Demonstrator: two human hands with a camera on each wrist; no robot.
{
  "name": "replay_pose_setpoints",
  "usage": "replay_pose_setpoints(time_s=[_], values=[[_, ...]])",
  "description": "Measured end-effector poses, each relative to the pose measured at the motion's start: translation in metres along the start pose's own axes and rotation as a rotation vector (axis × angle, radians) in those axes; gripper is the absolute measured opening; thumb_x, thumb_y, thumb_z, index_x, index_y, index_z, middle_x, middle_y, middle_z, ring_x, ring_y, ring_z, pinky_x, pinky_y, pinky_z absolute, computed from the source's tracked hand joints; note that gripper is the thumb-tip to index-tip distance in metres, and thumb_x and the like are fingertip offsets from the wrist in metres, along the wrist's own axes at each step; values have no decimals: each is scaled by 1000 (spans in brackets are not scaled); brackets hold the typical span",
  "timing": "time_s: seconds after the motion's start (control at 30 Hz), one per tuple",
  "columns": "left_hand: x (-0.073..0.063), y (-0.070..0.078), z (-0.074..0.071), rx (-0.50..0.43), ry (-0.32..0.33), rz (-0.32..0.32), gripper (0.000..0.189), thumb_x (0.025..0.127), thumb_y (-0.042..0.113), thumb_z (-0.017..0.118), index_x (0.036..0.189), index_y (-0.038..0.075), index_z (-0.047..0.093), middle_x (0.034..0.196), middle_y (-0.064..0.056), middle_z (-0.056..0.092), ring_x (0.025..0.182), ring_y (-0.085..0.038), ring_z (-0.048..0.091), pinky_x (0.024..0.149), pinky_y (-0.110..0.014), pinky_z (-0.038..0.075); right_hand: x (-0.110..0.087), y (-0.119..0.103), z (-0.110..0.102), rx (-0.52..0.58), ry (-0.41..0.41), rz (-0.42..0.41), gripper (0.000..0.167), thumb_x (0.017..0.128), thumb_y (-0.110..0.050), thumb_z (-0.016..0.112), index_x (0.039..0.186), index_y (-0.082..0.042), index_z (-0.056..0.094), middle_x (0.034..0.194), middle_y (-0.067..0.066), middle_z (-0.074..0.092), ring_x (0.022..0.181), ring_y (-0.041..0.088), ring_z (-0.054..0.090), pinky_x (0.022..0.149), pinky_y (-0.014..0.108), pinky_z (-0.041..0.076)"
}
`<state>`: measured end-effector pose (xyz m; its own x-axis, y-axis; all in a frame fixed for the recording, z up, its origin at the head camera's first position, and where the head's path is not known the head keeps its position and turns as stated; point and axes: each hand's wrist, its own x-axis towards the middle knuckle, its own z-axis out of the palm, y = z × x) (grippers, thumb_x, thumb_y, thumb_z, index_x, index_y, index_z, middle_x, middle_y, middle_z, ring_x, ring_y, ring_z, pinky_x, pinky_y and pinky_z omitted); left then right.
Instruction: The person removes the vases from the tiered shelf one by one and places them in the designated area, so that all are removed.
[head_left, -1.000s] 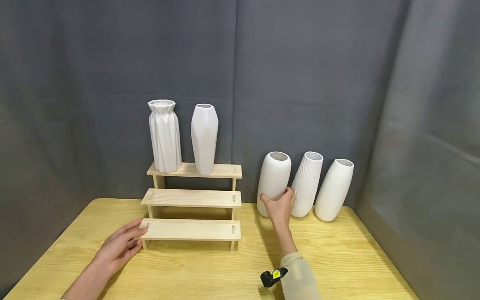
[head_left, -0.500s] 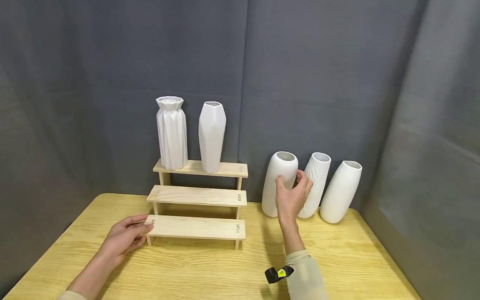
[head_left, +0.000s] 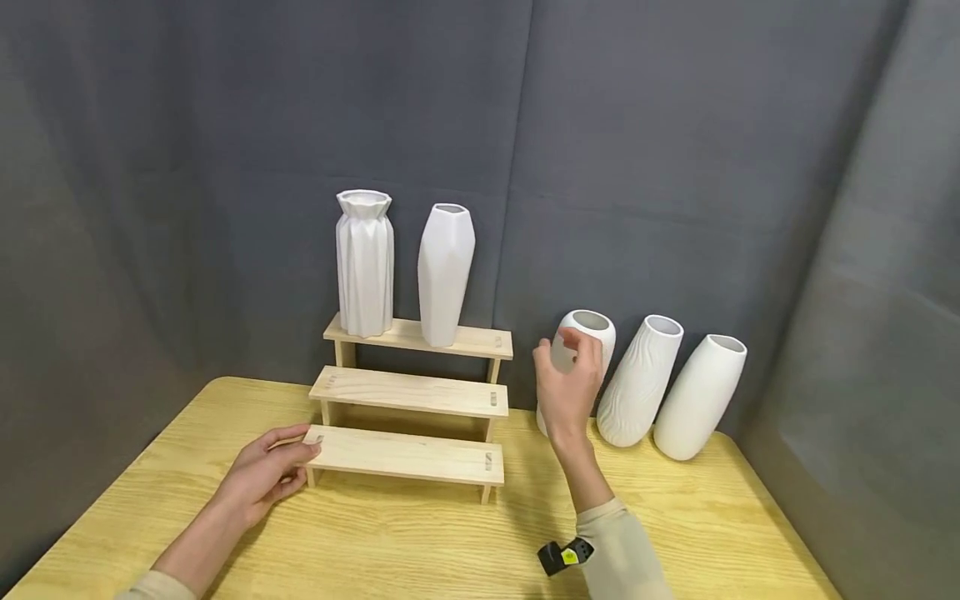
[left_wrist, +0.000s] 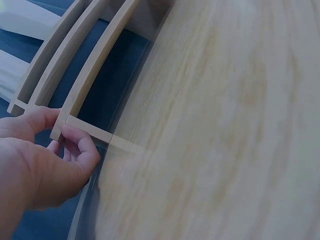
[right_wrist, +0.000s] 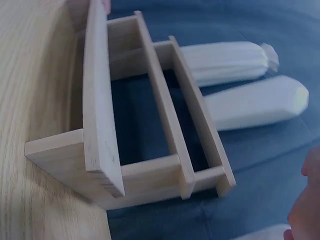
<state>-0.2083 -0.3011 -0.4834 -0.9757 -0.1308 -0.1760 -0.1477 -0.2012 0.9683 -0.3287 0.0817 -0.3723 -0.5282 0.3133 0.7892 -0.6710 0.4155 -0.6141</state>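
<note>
My left hand [head_left: 258, 475] pinches the left end of the lowest step of a three-step wooden stand [head_left: 408, 454], thumb on top and fingers below. My left hand [left_wrist: 50, 165] shows the same hold in the left wrist view. On the top step stand a pleated white vase [head_left: 365, 267] and a faceted white vase [head_left: 446, 275]. My right hand [head_left: 570, 392] is raised before a smooth rounded white vase [head_left: 596, 329], partly hiding it. Its thumb and fingers are bent apart in a C with nothing between them. Contact with that vase cannot be seen.
A wavy-ribbed white vase [head_left: 640, 383] and a plain tapered white vase [head_left: 701, 398] lean back to the right of the rounded one. All stand on a yellow wooden table [head_left: 420, 550]. Grey curtains [head_left: 637, 150] close off the back and sides.
The right hand has risen from low beside the rounded vase to near its mouth, and its fingers have come off the side. The left hand keeps its hold. The head view has shifted.
</note>
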Motion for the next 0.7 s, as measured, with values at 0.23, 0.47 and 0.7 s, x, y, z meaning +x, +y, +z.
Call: replay_pose_setpoints(time_s=[0.23, 0.47, 0.7], values=[[2, -1, 1, -38, 3, 5, 71, 95, 10, 74, 153, 3, 35, 107, -8, 56, 67, -8, 48, 58, -20, 46, 1, -18, 28, 87, -162, 7, 25, 93, -11, 70, 117, -4, 64, 110, 15, 60, 102, 27, 56, 90, 51, 46], [3, -1, 3, -95, 4, -18, 70, 94, 8, 74, 153, 4, 35, 101, -5, 57, 64, -7, 47, 56, -20, 42, 11, -34, 54, 186, -300, 108, 38, 95, -28, 75, 123, -6, 61, 118, 20, 60, 105, 30, 59, 93, 53, 47], [-1, 2, 1, -138, -20, -34, 70, 95, 7, 74, 152, 4, 33, 106, -6, 56, 65, -6, 50, 56, -20, 45, 12, -35, 83, 209, -439, 196, 76, 85, -41, 85, 140, -1, 49, 132, 19, 53, 116, 32, 55, 100, 48, 46]])
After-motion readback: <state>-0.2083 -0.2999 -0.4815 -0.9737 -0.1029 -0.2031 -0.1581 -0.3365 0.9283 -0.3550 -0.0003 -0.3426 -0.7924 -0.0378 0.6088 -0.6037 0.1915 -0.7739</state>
